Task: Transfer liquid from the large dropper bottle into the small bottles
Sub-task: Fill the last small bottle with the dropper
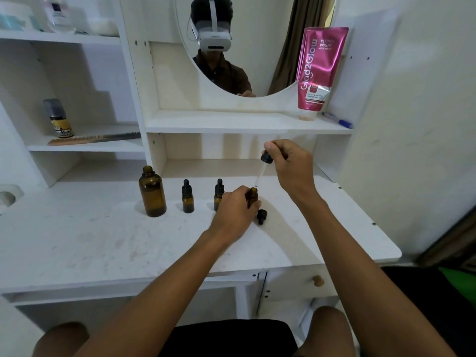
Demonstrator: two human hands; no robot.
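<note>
While left fingers point(239, 196) clasp the upright small bottle point(253, 195), dropper point(262, 168) in right fingers point(273, 148), tip down-left.

The scene is lit softly and evenly, without glare. Faint shadows are thrown on the table point(77, 228) left of the left hand point(233, 212). Shelves point(59, 37) far up-left of it are blurred; straight lines are bowed near the borders.

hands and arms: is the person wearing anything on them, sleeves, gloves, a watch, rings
The left hand and the right hand are both bare: no gloves, and no ring, watch or bracelet shows. No sleeve covers either arm as far up as the view reaches. The mirror reflects a dark brown shirt.
</note>
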